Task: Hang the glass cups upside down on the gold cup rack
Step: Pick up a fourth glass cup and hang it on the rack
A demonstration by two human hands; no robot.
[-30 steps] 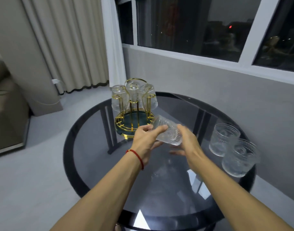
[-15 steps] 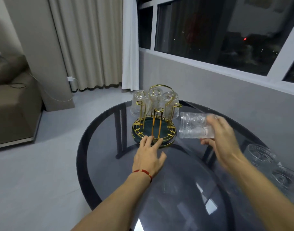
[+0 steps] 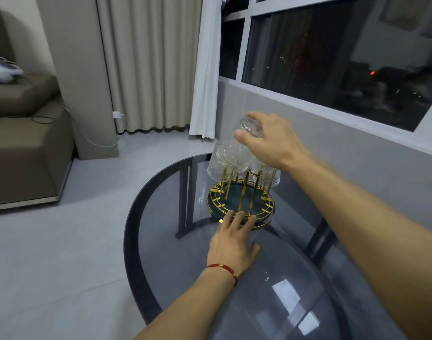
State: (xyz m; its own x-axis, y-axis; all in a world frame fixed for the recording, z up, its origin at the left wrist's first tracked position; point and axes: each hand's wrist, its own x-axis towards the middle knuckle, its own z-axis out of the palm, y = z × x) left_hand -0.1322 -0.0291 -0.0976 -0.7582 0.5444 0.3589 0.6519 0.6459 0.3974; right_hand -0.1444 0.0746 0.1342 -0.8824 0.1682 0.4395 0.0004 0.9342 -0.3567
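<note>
While the right hand (image 3: 271, 141) has its fingers clamped round the base end of a glass cup (image 3: 237, 149), the cup hangs mouth-down right over the gold cup rack (image 3: 241, 200), tilted a bit toward the left. Looks like it's about to be slipped over one of the upright prongs, though I can't tell if the rim has caught a prong yet or is just hovering above it.

Left hand (image 3: 234, 239) is lower and nearer, fingers spread flat with nothing in them, fingertips touching the front edge of the rack's round base (steadying it, I'd guess). Rack sits on the dark glass table (image 3: 175, 253) toward the far side, close to the wall under the window.

What could go wrong, as I see it: glass on glass. Other cups already hang there, one at the back left (image 3: 213, 165) and one on the right (image 3: 270, 175), packed tight beside the one coming in, so a crooked lowering could knock them together. Miss the prong and the cup slides off onto a glass tabletop, which is not a forgiving landing. The rack could also tip if the weight lands off-centre.

Hard to read: everything's clear glass stacked on clear glass, so counting the hung cups is a guess. The hand covers the cup's base and the rack's top. Any cups still waiting aren't in view.
</note>
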